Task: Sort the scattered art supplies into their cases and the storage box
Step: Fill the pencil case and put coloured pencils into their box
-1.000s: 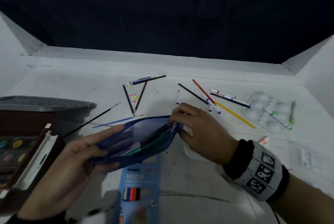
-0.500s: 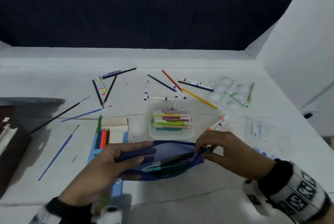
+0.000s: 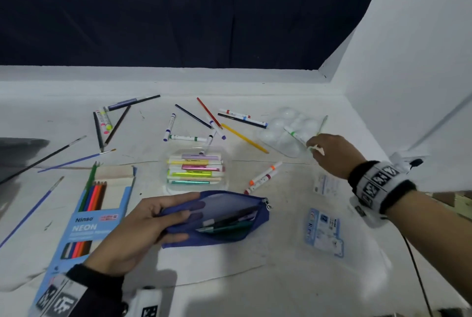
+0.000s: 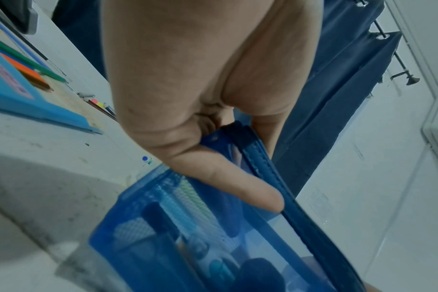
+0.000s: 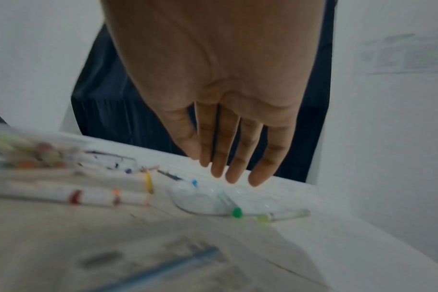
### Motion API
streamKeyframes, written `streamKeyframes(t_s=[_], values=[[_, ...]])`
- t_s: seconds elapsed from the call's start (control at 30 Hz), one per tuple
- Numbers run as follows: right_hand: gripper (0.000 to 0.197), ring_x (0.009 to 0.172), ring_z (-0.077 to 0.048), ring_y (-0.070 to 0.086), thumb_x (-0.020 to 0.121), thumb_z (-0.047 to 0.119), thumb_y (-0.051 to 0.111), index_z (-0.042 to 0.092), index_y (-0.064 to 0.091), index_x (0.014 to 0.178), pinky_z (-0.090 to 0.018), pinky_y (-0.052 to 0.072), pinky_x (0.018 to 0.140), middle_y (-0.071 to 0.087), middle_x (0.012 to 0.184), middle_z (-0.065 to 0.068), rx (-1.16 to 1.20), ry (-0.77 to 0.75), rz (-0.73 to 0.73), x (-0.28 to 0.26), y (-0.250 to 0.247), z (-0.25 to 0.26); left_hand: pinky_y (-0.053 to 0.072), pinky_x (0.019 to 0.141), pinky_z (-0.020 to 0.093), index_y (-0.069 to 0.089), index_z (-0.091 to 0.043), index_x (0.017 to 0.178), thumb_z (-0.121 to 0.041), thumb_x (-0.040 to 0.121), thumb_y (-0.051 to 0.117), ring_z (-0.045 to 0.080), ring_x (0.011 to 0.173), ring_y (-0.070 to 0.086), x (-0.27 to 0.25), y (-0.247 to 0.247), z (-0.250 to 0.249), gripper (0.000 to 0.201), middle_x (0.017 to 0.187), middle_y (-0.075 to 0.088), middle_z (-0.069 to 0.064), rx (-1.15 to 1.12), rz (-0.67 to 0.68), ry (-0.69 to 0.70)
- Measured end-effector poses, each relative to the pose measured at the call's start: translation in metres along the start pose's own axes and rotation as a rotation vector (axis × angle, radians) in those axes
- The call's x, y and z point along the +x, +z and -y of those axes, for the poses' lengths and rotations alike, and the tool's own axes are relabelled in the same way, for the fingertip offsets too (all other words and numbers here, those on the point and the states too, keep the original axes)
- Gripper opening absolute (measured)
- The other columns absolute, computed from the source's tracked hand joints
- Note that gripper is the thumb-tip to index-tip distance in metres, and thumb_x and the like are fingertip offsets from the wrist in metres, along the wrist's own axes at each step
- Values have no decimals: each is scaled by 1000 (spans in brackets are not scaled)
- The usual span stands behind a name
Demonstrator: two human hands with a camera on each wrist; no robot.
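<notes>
The left hand [image 3: 132, 235] grips the open blue mesh zip pouch [image 3: 224, 217], thumb inside. The right hand [image 3: 332, 153] reaches with straight fingers, grasping nothing, over the clear plastic paint palette [image 3: 283, 135]. Two paintbrushes with blue handles [image 3: 74, 160] lie left.

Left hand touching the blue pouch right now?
Touching. In the left wrist view the left hand pinches the blue pouch's zipper edge with thumb and fingers; the head view shows the fingers inside its open mouth.

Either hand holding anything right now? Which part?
Left hand grips the blue pencil pouch at its left end, thumb on one side of the open mouth, fingers behind. Right hand holds nothing; fingers straight, reaching toward the green-capped marker.
</notes>
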State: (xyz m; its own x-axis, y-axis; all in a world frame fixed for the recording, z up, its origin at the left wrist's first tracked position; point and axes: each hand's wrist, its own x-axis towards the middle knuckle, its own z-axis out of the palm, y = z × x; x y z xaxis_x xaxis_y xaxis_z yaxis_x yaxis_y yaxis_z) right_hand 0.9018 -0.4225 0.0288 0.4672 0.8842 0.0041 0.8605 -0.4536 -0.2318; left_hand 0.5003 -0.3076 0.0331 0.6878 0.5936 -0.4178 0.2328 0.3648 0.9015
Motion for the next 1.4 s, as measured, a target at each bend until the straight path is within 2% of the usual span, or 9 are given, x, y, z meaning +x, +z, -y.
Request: streamKeyframes(t_s=[0.13,0.37,0.6,0.77,0.9,1.07,1.17,1.27,1.4], values=[[43,127,-30,50,95,4,43,13,52,137,-38,43,103,51,142,-10,-172,128,164,39,3,-24,59,69,24,69,-20,125,-1,94,58,16,114,68,6,16,2,38,122,72,-1,-21,-26,-10],[25,106,-32,62,92,5,51,6,63,114,-35,52,87,61,119,-12,-458,41,178,73,11,-39,60,68,25,71,-22,122,-2,94,58,13,112,69,9,28,4,37,120,73,-3,-25,-86,-29],[26,109,-26,56,91,2,48,11,61,112,-33,47,82,58,117,-7,-542,-94,145,70,10,-34,60,71,24,71,-24,122,-4,94,59,11,108,70,5,33,1,36,119,73,-6,-7,-109,-53],[35,94,-31,58,89,5,48,11,47,124,-34,42,68,62,110,-10,-287,-217,-33,40,-11,10,61,74,27,75,-27,116,-1,93,60,14,108,70,-1,27,5,37,120,73,-5,-31,-127,-75],[12,69,-30,53,101,16,42,20,42,112,-39,43,60,61,94,-5,43,-417,-148,-2,-27,76,61,73,29,73,-24,120,5,94,57,20,108,71,-9,21,9,42,123,72,-1,-74,-131,-85],[14,85,-25,63,104,32,36,28,45,112,-44,50,75,66,95,3,505,-649,-5,-64,-38,158,62,77,31,68,-21,125,11,94,54,19,109,71,-25,14,6,47,124,72,-3,-94,-86,-66],[13,85,-18,58,105,26,38,20,49,107,-37,48,80,62,93,2,685,-804,87,-88,-38,196,62,81,32,67,-22,126,15,95,49,19,111,70,-34,7,6,52,124,71,-6,-75,-76,-68],[9,80,-7,51,105,19,43,22,51,106,-27,43,76,58,92,4,589,-892,245,-91,-14,217,62,82,34,68,-18,122,20,93,45,21,108,71,-44,-2,10,53,120,73,1,-51,-103,-61],[38,106,-18,54,102,27,47,27,45,141,-34,44,91,59,118,-2,254,-917,304,-80,33,213,61,78,30,69,-20,124,21,92,43,21,111,70,-56,-16,11,57,121,73,2,-30,-118,-37]])
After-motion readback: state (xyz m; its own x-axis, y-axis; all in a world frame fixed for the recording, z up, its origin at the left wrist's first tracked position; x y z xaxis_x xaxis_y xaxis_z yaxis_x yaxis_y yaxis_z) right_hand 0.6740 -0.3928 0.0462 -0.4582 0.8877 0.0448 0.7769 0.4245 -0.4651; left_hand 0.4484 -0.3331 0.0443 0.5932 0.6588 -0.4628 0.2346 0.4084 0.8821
